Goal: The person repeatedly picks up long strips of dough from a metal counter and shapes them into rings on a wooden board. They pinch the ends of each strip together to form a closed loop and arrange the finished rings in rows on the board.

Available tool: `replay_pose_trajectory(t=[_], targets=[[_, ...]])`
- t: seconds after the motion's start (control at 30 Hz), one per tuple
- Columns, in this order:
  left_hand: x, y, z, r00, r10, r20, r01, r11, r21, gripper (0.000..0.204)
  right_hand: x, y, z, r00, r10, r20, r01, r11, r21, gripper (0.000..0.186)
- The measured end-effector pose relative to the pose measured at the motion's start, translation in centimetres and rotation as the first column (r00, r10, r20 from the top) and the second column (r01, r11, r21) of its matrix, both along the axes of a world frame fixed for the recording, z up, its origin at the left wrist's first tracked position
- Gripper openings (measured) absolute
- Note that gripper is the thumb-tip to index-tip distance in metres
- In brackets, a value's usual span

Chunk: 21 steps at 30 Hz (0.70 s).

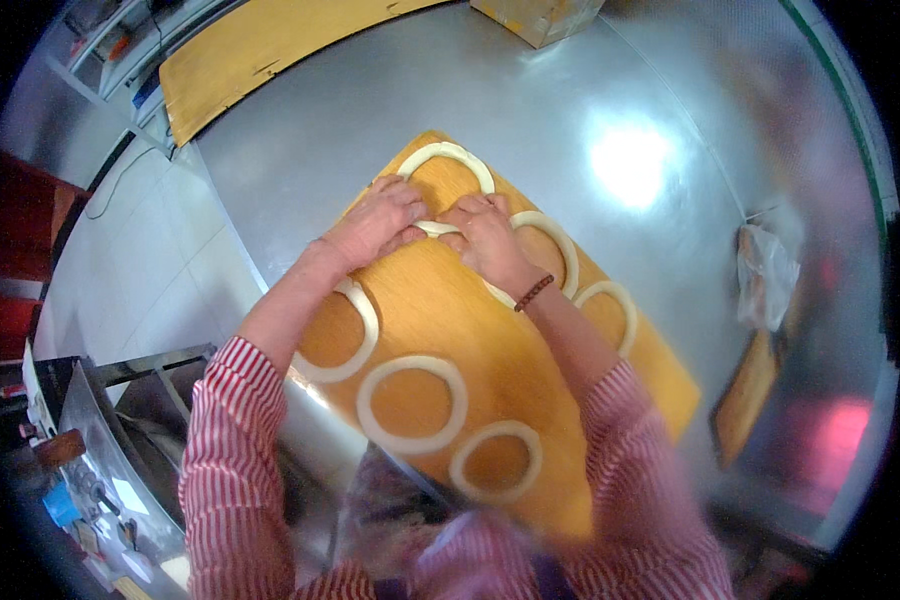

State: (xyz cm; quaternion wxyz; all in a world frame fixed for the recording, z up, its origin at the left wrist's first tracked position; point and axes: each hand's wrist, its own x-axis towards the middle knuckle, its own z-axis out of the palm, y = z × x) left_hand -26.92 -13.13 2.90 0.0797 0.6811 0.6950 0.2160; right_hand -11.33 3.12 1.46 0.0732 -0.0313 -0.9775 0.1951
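Pale dough ring (pixel 448 158) at 12 o'clock of orange wooden board (pixel 530 390) is pinched at its near edge by left hand (pixel 380 218) and right hand (pixel 485 232); five more rings are carried.

2 packages show, and no label, sign or screen can be made out. A cardboard box (pixel 536 17) sits at 12 o'clock on the steel tabletop (pixel 530 120), cut off by the top edge of the view; it is tan-brown, with straight sides and 1 corner turned toward the viewer. A clear plastic bag (pixel 767 275) lies at 3 o'clock near the tabletop's right rim; it is crumpled, whitish and see-through, resting partly over the upper end of a flat brown board. What the bag holds cannot be told.
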Motion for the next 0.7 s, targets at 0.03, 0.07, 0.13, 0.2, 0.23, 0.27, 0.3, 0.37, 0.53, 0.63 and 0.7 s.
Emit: replay_pose_trajectory(t=[0.03,0.07,0.13,0.2,0.23,0.27,0.3,0.37,0.53,0.63,0.7], targets=[[-0.4,0.1,0.7,1.0,-0.025,0.001,0.025,1.0,0.006,0.022,-0.2,0.1,0.1,1.0,0.013,-0.016,-0.014,1.0,-0.028,0.023],[-0.6,0.0,1.2,0.999,-0.027,-0.018,0.026,0.998,-0.063,0.023,-0.4,0.0,0.3,0.999,0.028,-0.032,-0.03,0.998,-0.058,0.023],[-0.8,-0.2,1.6,0.998,-0.037,-0.058,0.025,0.979,-0.201,0.028,-0.3,-0.3,0.2,0.997,0.058,-0.042,-0.06,0.996,-0.06,0.022],[0.4,-0.6,0.2,0.998,-0.019,-0.052,0.019,1.0,-0.015,0.036,0.1,-0.3,-0.3,0.995,0.09,-0.041,-0.09,0.996,0.01,0.022],[1.0,-0.8,-0.8,0.999,-0.013,-0.045,0.016,0.997,0.078,0.04,-0.1,0.3,-0.5,0.993,0.114,-0.041,-0.113,0.993,0.018,0.022],[1.2,-1.0,-1.3,0.997,0.007,-0.073,-0.004,0.999,0.04,0.042,0.0,1.0,-0.4,0.99,0.139,-0.037,-0.138,0.99,0.024,0.023],[1.3,-1.3,-1.9,0.995,0.027,-0.101,-0.027,1.0,0.003,0.045,0.1,1.7,-0.2,0.986,0.164,-0.032,-0.163,0.986,0.029,0.023],[1.3,-1.5,-2.5,0.989,0.062,-0.136,-0.068,0.997,-0.039,0.048,0.0,3.6,1.4,0.978,0.17,0.124,-0.177,0.983,0.053,0.023],[1.4,-0.8,-3.2,0.994,0.094,-0.048,-0.092,0.995,0.04,0.048,0.1,6.6,1.7,0.999,0.044,0.025,-0.045,0.998,0.034,0.026],[0.4,1.1,-1.7,0.884,0.43,0.182,-0.454,0.883,0.121,0.048,-1.4,5.4,0.9,0.94,-0.337,-0.058,0.331,0.938,-0.1,0.032],[-1.1,2.9,-2.3,0.862,0.488,0.133,-0.502,0.859,0.103,0.043,-3.0,4.9,-0.3,0.876,-0.483,-0.02,0.474,0.866,-0.157,0.035]])
